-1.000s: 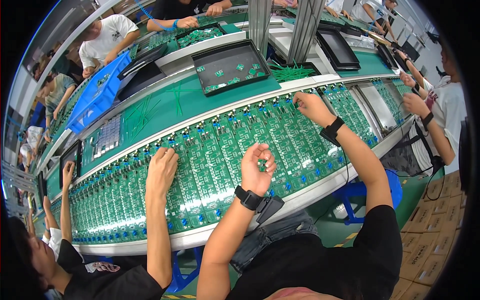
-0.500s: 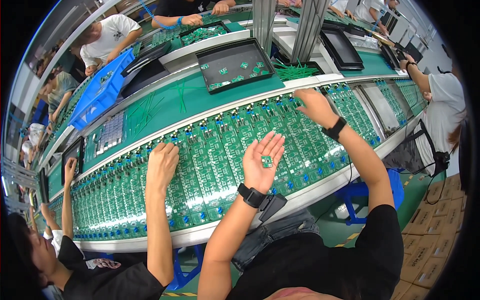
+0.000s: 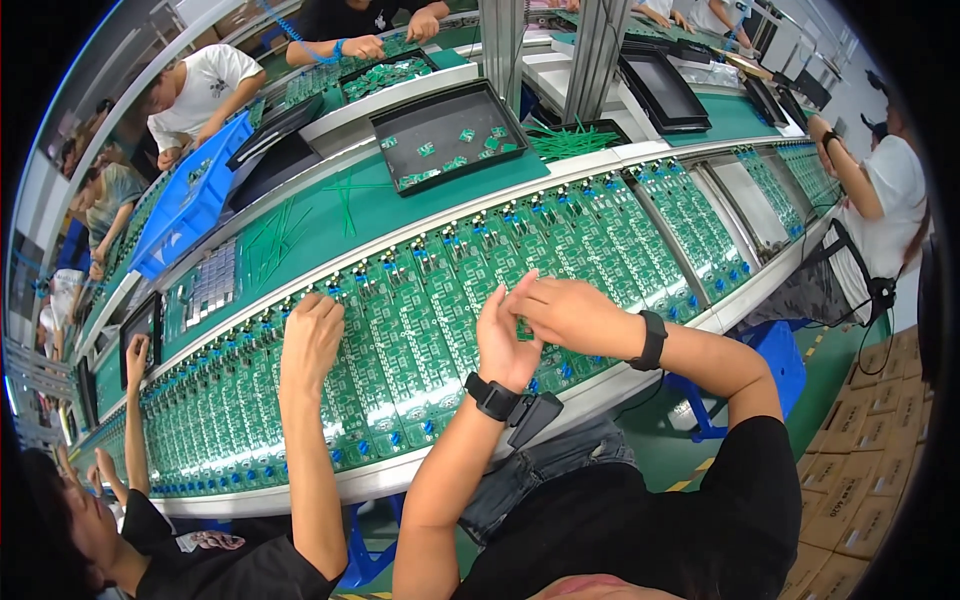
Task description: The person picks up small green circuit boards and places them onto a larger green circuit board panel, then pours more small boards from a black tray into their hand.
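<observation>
Left hand [image 3: 505, 345], cupped and partly open, apparently serving as a cradle; right hand [image 3: 580, 315], fingers bent over that palm, whether pinching anything I cannot tell; small green board [image 3: 522, 327], mostly hidden between the two; beneath, row of circuit boards [image 3: 430, 310], side by side between metal rails [image 3: 375, 478], likely for alignment; beyond, black tray [image 3: 440, 120], its raised rim seemingly corralling loose small boards [image 3: 467, 135].

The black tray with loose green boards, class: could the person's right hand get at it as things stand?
Probably yes: the black tray is open-topped, and the right hand could pass over the circuit boards with nothing seen blocking the way.
</observation>
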`<control>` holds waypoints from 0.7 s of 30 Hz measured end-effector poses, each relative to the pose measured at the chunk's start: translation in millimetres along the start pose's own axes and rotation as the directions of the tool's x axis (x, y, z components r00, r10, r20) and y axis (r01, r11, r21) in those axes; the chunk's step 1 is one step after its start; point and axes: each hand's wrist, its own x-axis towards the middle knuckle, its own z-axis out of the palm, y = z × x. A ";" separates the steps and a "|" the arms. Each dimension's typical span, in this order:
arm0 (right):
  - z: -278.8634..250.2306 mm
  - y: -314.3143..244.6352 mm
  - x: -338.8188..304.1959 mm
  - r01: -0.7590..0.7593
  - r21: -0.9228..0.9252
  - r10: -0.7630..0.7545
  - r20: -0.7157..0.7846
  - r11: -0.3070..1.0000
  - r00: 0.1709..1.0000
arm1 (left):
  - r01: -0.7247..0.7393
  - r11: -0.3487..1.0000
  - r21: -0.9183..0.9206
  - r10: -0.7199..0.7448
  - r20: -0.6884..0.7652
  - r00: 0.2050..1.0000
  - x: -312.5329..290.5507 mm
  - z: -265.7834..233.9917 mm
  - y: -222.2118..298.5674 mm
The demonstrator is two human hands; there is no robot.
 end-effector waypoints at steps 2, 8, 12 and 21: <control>-0.8 0.7 -0.9 0.012 -0.032 -0.012 0.009 0.999 1.000 | 0.006 1.000 0.009 -0.005 -0.002 1.000 -1.8 4.2 -0.6; -38.2 36.3 8.1 -0.271 0.146 0.296 -0.202 0.952 0.934 | 0.014 0.990 -0.141 -0.014 -0.001 1.000 1.2 0.3 0.6; -48.7 122.4 -7.0 -0.475 0.138 0.492 -0.332 0.869 0.804 | 0.013 0.988 -0.156 -0.008 0.035 0.999 2.1 3.1 0.6; -26.9 170.5 -26.3 -0.522 0.116 0.529 -0.325 0.845 0.784 | 0.017 0.991 -0.133 -0.020 -0.021 1.000 3.6 -1.0 2.7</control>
